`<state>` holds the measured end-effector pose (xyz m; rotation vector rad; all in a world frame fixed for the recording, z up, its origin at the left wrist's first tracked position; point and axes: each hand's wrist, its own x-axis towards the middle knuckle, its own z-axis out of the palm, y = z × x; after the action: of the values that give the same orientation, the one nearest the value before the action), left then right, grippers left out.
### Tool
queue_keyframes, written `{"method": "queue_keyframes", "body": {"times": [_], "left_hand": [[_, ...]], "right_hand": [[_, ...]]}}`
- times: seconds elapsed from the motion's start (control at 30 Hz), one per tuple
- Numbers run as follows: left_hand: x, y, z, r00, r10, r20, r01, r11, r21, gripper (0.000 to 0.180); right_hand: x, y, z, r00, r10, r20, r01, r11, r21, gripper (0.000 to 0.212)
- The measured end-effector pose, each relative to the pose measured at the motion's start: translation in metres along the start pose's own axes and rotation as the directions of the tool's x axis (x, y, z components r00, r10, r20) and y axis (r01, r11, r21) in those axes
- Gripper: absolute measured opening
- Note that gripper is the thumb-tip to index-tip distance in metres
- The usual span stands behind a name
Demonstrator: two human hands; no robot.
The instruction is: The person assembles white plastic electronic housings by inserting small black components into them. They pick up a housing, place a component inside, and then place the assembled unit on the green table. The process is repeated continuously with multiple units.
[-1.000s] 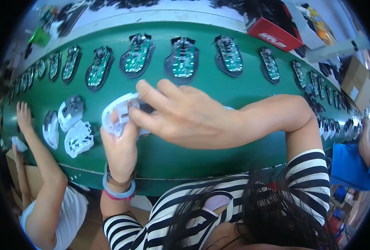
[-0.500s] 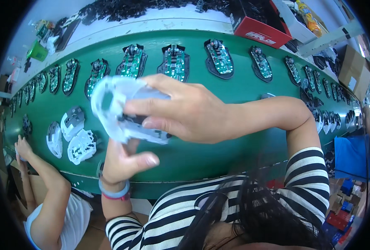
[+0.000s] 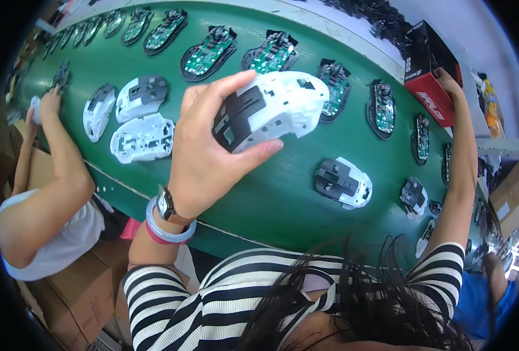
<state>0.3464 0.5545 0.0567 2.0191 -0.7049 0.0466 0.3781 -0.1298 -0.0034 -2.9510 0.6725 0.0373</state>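
Observation:
My left hand (image 3: 198,152) grips a white and dark grey computer mouse shell (image 3: 289,96), thumb on the near side and fingers over the far side, raised above the green bench. My right arm stretches far to the right, and the right hand (image 3: 447,81) reaches into the open red and black box (image 3: 432,99); its fingertips are hidden inside. Left of the held shell lie more pieces: a grey-topped shell (image 3: 142,96), a narrower one (image 3: 100,112) and a white shell with its inside up (image 3: 142,140). Another grey and white shell (image 3: 344,182) rests right of my left hand.
A row of black mouse bases with green circuit boards (image 3: 210,52) curves along the bench (image 3: 259,202). More shells (image 3: 414,196) lie at the right. Dark small parts (image 3: 382,26) are heaped behind. A co-worker's arm (image 3: 66,134) is at the left, a cardboard box (image 3: 510,196) far right.
My right hand has let go of the mouse shell and moved right into the red and black box. The shell stays in my left hand, turned outer side up. The view has swung right.

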Motion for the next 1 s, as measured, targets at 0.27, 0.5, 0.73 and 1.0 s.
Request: {"method": "queue_keyframes", "body": {"times": [0.27,0.5,0.73,1.0], "left_hand": [[0.001,-0.011,-0.005,0.997,0.072,-0.034,-0.074,0.995,-0.064,0.074],[0.006,-0.015,0.006,0.998,0.012,0.056,0.002,0.970,-0.245,0.062],[-0.004,-0.018,-0.007,0.998,-0.054,0.019,0.057,0.921,-0.385,0.058],[0.000,-0.023,-0.013,0.998,-0.025,0.049,0.038,0.954,-0.297,0.061]], "right_hand": [[-0.007,-0.027,-0.033,0.995,0.098,0.010,-0.096,0.939,0.331,0.024],[-0.189,-0.272,-0.098,0.903,-0.162,-0.398,0.412,0.592,0.693,0.032],[-0.261,-0.439,-0.045,0.729,-0.638,-0.250,0.442,0.160,0.882,0.031],[-0.259,-0.431,-0.050,0.588,-0.754,-0.293,0.761,0.394,0.516,0.036]]}}
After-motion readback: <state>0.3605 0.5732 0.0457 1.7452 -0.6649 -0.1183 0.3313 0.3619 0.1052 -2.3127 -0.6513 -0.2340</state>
